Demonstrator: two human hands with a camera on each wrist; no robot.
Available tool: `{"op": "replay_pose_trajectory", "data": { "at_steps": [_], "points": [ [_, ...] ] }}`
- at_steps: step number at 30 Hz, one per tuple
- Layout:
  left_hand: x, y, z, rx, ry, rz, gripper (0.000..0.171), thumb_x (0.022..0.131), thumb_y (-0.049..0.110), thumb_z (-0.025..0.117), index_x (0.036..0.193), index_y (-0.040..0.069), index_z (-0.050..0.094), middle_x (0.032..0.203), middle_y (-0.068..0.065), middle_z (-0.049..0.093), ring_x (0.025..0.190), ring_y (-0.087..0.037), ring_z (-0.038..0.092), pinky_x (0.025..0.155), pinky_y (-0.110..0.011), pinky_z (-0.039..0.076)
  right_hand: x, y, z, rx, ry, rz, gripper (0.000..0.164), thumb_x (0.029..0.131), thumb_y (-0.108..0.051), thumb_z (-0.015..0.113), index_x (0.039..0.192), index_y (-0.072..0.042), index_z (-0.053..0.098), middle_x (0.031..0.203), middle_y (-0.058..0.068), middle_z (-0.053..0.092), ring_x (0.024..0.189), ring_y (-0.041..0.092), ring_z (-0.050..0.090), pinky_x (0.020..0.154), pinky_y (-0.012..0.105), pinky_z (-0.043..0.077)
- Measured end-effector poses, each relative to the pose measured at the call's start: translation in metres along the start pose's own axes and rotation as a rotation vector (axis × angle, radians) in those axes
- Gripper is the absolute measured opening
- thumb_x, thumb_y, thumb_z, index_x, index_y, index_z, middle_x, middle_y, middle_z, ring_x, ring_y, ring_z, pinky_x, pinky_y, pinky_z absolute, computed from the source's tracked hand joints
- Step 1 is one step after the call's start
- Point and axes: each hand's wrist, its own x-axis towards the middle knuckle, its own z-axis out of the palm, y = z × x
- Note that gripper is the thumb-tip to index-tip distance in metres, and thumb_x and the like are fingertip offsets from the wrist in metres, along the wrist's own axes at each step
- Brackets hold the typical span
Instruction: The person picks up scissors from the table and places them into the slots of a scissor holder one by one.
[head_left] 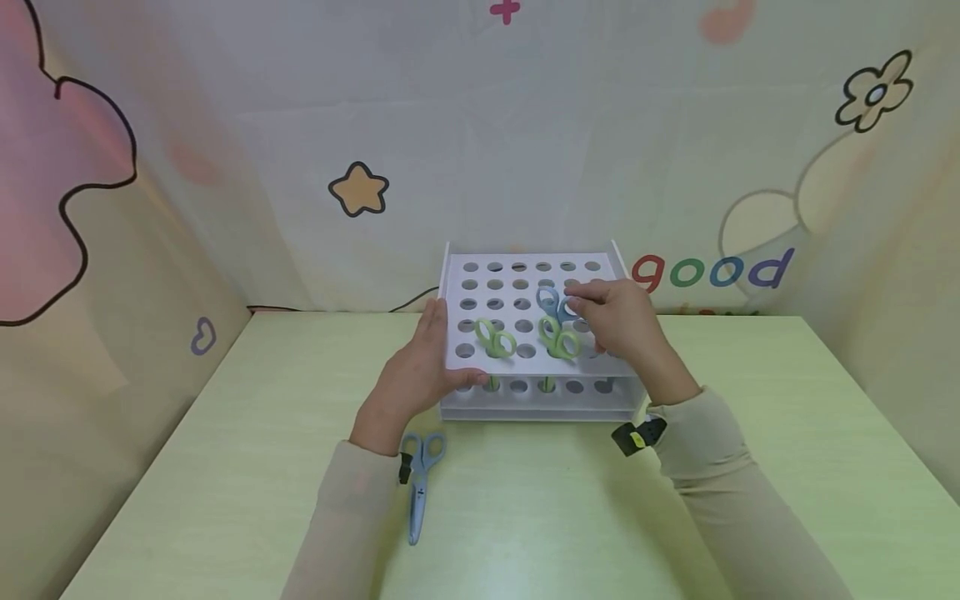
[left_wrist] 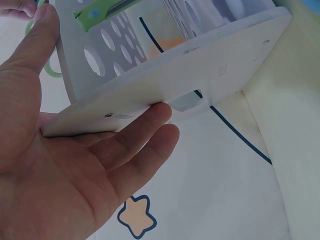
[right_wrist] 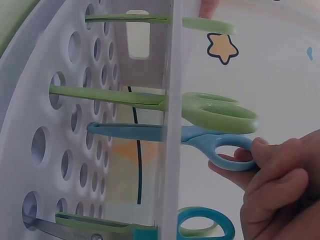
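A white two-tier rack (head_left: 517,367) with rows of round holes stands on the table. My left hand (head_left: 416,367) holds its left side, thumb at the front edge and fingers along the outer side panel (left_wrist: 200,65). My right hand (head_left: 618,321) pinches a ring handle of blue scissors (right_wrist: 200,140). Their closed blades pass down through the upper tier, tip at a lower-tier hole. Green scissors (head_left: 557,340) stand just in front of them, and more green scissors (head_left: 495,340) farther left. Teal-handled scissors (right_wrist: 145,233) and another green pair (right_wrist: 100,225) show in the right wrist view, hidden by my right hand in the head view.
Another pair of blue scissors (head_left: 420,479) lies on the table (head_left: 525,517) near my left wrist, blades toward me. A printed cloth (head_left: 525,167) hangs behind the rack, and a dark cord (head_left: 414,300) runs near the table's back edge.
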Motion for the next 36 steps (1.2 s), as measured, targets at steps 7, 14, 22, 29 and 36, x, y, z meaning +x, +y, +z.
{"op": "replay_pose_trajectory", "data": {
  "at_steps": [7,14,22,29,36],
  "points": [
    [0.000,0.001,0.000,-0.004,-0.004,-0.003,0.123,0.082,0.051,0.081,0.162,0.007,-0.002,0.169,-0.012,-0.003,0.102,-0.029,0.057,0.075,-0.037,0.048,0.000,-0.001,0.003,-0.027,-0.040,-0.002,0.032,0.101,-0.014,0.061,0.132,-0.006,0.068,0.123,0.016,0.061,0.044,0.020,0.052,0.048,0.028,0.039],
    [0.001,0.001,0.000,-0.007,-0.004,0.001,0.123,0.083,0.049,0.082,0.162,0.007,-0.002,0.169,-0.012,-0.002,0.098,-0.029,0.057,0.073,-0.037,0.048,0.001,0.001,0.005,-0.064,-0.064,0.016,0.032,0.101,-0.014,0.061,0.132,-0.006,0.068,0.116,0.018,0.063,0.044,0.020,0.051,0.047,0.028,0.039],
    [0.000,0.002,-0.001,0.002,0.003,0.005,0.122,0.083,0.047,0.082,0.162,0.005,-0.001,0.169,-0.012,0.000,0.097,-0.029,0.058,0.073,-0.037,0.048,0.002,0.000,0.006,-0.082,-0.083,0.032,0.035,0.102,-0.013,0.060,0.135,-0.004,0.065,0.123,0.020,0.061,0.046,0.021,0.052,0.049,0.029,0.043],
    [0.000,0.002,-0.002,0.005,-0.003,-0.009,0.123,0.083,0.049,0.082,0.162,0.006,-0.001,0.169,-0.011,-0.002,0.095,-0.028,0.058,0.072,-0.036,0.048,0.000,-0.002,0.002,-0.054,-0.057,0.034,0.039,0.102,-0.015,0.061,0.139,-0.003,0.061,0.129,0.019,0.059,0.051,0.023,0.058,0.053,0.029,0.048],
    [0.001,0.001,-0.001,0.007,-0.008,-0.015,0.123,0.082,0.051,0.081,0.162,0.006,-0.002,0.169,-0.011,-0.003,0.099,-0.029,0.058,0.073,-0.037,0.048,-0.010,-0.008,-0.002,0.029,0.061,0.029,0.037,0.103,-0.020,0.057,0.138,-0.009,0.063,0.116,0.015,0.067,0.057,0.024,0.062,0.057,0.029,0.049]
  ]
}}
